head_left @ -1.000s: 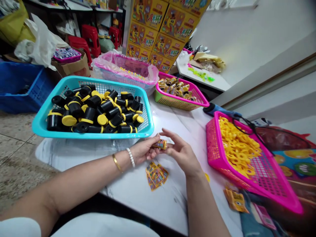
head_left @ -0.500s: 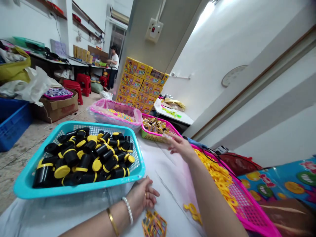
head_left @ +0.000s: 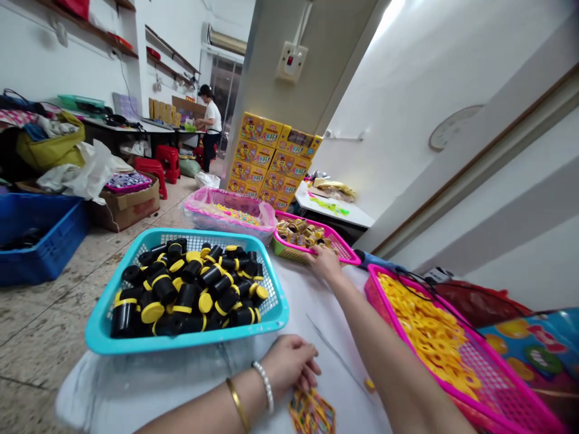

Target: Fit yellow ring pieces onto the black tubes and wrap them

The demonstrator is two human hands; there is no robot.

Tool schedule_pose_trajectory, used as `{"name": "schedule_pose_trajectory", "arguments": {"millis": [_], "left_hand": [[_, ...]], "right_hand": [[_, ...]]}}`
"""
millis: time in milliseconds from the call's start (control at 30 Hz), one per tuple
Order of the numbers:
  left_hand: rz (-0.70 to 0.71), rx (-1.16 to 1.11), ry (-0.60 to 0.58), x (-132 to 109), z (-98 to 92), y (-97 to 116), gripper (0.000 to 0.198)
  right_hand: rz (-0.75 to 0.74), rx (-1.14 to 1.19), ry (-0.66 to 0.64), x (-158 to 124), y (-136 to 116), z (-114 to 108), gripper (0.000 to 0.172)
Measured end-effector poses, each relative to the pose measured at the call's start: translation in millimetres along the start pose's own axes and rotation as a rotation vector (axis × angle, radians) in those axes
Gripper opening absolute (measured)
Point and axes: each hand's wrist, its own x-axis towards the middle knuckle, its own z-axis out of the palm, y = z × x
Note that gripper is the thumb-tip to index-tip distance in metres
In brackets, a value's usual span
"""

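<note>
My right hand (head_left: 324, 262) reaches to the near rim of a pink-and-green basket (head_left: 348, 253) that holds small brown-and-gold wrapped cups (head_left: 298, 232). Its fingertips are partly hidden, so what they hold cannot be told. Low in the middle, my left hand (head_left: 292, 364) wears a pearl bracelet and a gold bangle. Its fingers are curled at the upper edge of a cluster of colourful printed pieces (head_left: 312, 413) on the white-covered table (head_left: 253, 386). Whatever may be inside those fingers is hidden.
A turquoise basket (head_left: 280, 301) of black containers with yellow lids stands left. Right is a pink basket (head_left: 497, 367) of yellow ring-shaped pieces (head_left: 425, 325). Behind sit a lined pink basket (head_left: 203, 208) of coloured bits and stacked yellow boxes (head_left: 271, 157). A person (head_left: 210, 123) stands far back.
My right hand has moved from beside the pink-and-green basket onto its rim; the small clear item it held is no longer visible. My left fingers have curled in closer over the printed pieces.
</note>
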Motion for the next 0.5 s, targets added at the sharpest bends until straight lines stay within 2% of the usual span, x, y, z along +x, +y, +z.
{"name": "schedule_pose_trajectory", "arguments": {"millis": [200, 333, 400, 500], "left_hand": [[-0.015, 0.099, -0.008, 1.3, 0.5, -2.7, 0.024], [-0.005, 0.205, 0.002, -2.6, 3.3, -4.2, 0.020], [0.037, 0.260, 0.025, -8.6, 5.2, 0.6, 0.024], [0.189, 0.325, 0.070, -20.7, 4.9, 17.7, 0.027]], "right_hand": [[-0.003, -0.113, 0.048, -39.4, -4.4, -7.7, 0.043], [-0.046, -0.110, 0.058, -64.7, -0.2, -18.9, 0.041], [-0.093, -0.080, 0.082, -77.8, 4.0, -22.5, 0.037], [-0.152, -0.022, 0.137, -89.5, 13.1, -20.8, 0.034]]}}
